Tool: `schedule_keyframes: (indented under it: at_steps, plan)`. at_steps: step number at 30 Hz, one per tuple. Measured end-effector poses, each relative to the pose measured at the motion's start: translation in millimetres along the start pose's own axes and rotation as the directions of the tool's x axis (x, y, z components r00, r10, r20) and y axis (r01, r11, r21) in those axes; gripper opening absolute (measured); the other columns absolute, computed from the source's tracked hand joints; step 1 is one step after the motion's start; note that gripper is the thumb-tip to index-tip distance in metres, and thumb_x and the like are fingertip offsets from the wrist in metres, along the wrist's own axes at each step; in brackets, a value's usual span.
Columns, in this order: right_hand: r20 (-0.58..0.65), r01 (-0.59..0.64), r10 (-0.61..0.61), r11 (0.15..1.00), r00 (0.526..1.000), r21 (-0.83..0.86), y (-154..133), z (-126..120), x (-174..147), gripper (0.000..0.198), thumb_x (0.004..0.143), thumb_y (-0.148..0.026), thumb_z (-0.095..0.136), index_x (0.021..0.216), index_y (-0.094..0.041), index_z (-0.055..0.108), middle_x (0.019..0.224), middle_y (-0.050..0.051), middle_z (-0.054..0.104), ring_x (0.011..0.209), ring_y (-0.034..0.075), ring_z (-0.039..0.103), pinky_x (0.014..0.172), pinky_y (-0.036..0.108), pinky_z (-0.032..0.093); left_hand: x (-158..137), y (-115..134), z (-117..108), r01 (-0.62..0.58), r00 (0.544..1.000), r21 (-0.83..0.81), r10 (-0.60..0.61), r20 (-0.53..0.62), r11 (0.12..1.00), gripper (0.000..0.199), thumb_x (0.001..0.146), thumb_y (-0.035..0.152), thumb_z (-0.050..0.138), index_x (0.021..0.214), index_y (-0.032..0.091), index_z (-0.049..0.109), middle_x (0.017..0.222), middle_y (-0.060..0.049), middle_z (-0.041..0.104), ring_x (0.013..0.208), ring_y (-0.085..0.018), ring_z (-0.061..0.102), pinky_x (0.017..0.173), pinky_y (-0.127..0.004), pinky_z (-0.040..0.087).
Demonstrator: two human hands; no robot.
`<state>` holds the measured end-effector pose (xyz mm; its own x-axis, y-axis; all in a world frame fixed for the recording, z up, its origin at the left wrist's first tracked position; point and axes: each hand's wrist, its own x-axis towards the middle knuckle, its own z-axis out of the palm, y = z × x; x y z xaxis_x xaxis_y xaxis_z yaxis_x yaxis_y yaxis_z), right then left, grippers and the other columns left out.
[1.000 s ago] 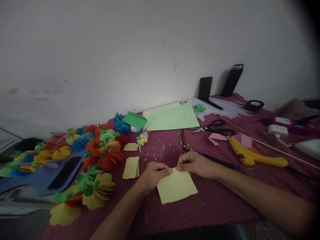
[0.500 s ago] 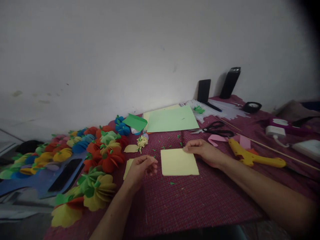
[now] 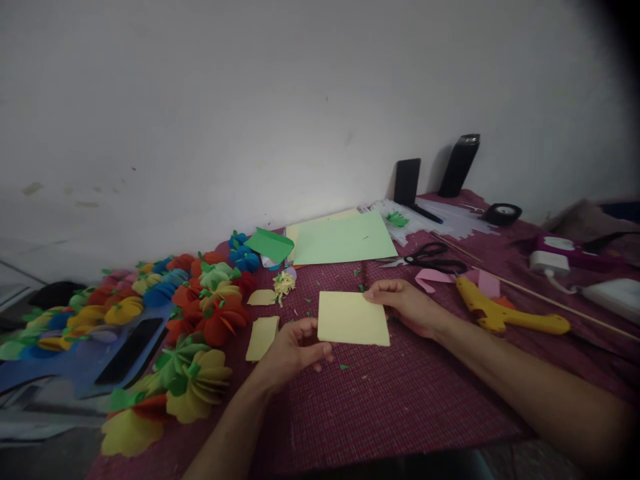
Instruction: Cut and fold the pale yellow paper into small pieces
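A pale yellow rectangle of paper [image 3: 353, 320] is pinched at its upper right corner by my right hand [image 3: 407, 307], thumb on top and fingers mostly behind it. My left hand [image 3: 299, 347] is at the paper's lower left, thumb and fingers apart; whether a fingertip touches the edge I cannot tell. Left of that hand lie more yellow paper pieces [image 3: 261, 338]. A yellow paper cutout [image 3: 261, 297] and a small heap of yellow shreds [image 3: 284, 285] are farther back.
Folded paper flowers [image 3: 220, 317] in many colours crowd the left side. Behind are a light green sheet [image 3: 345, 239] and a dark green piece [image 3: 270, 245]. On the right are black-handled scissors [image 3: 427, 255], a yellow glue gun [image 3: 505, 313], a thin stick [image 3: 540, 295] and a white charger [image 3: 550, 262].
The yellow paper has shifted slightly up and left in my right hand. My left hand has moved right to its edge, with its fingers spreading apart.
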<state>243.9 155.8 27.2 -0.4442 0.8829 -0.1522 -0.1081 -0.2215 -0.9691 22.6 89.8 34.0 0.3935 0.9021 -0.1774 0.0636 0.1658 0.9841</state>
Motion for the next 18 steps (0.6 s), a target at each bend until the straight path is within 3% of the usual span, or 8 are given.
schedule_keyframes:
  at_steps: [8,18]
  plan:
    - [0.03,0.008,-0.007,1.0,1.0,-0.022,1.6,-0.1,-0.2,0.02,0.066,-0.033,0.06,0.062,-0.014,0.056,0.059,-0.001,0.054,0.052,0.008,0.047,0.05,0.021,0.034,1.8,-2.3,0.3,0.012,0.999,-0.026,-0.013,-0.04,1.0,0.019,0.066,0.025,0.06,0.08,0.012,0.057,0.071,-0.002,0.058,0.057,-0.011,0.055,0.046,-0.019,0.04]
    - [0.029,0.131,-0.128,0.95,0.991,-0.285,0.5,0.7,-0.2,0.025,0.068,-0.039,0.056,0.062,-0.015,0.057,0.055,-0.002,0.053,0.049,0.008,0.043,0.049,0.021,0.03,-0.2,0.8,-1.2,-0.019,0.999,-0.081,0.016,-0.041,0.997,0.021,0.07,0.019,0.054,0.09,0.013,0.056,0.075,-0.006,0.06,0.064,-0.014,0.057,0.051,-0.021,0.044]
